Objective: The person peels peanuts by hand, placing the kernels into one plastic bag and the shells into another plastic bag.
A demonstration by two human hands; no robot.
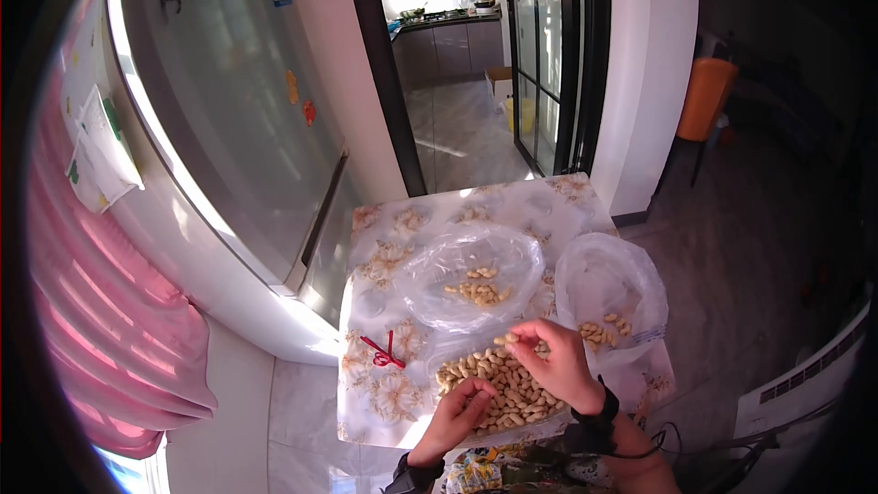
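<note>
Our right hand (558,366) pinches peanut (506,340); left hand (457,416) curled in pile (512,398) at near edge, grip unclear. We see few nuts in mid bag (439,261), right bag (594,265); most of pile remains.

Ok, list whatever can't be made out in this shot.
Head view only:
- Left hand: curled fingers hide whether it grips any of the peanut pile.
- Peanut pinched by the right hand: too small to tell its condition.
- Right bag: right hand covers part of its contents.
- Fridge notes: too small and glare-washed to read.
- Table: near edge partly covered by the person's arms.
</note>
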